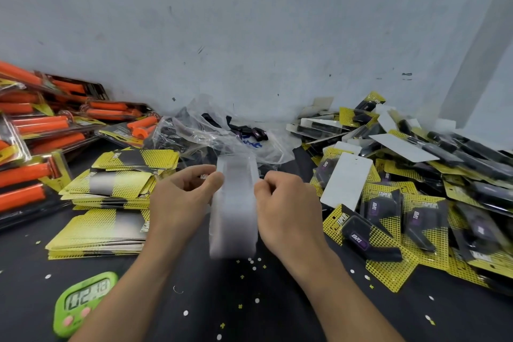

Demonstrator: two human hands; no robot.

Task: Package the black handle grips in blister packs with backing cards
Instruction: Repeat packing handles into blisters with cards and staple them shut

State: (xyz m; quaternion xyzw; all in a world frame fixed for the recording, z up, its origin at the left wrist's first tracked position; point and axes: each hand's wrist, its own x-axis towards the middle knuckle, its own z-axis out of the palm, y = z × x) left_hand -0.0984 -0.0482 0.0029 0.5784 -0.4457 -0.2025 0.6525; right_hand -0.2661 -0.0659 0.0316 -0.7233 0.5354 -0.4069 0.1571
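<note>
Grip: Both hands are closed on a clear blister (235,203). The left hand (183,197) pinches its left edge between thumb and fingers, and the right hand (283,203) pinches its right edge with curled fingers.
Blister: It is held upright between the hands at centre scene, just above the black table (211,300). It is blurred, but looks empty, with no grip or card visible inside.
Grips: Loose black grips (249,132) lie in a crumpled clear bag (211,125) at far centre, against the wall.
Cards: Yellow-and-black cards (108,183) wait in flat stacks on the left, from near to middle distance.
Done: A large heap of finished packs (416,211) covers the right side. Each holds black grips on a yellow card, and some are turned over to show white backs.
Left to do: The job appears to be mid-run. The blister in hand seems to need both its grips and its card, and the bag and card stacks suggest many more packs to come.
Elsewhere: Orange packs (41,130) are piled at far left. A green timer (86,300) sits near left, apparently reading 02:18. Small paper punch-outs (254,268) dot the table.
</note>
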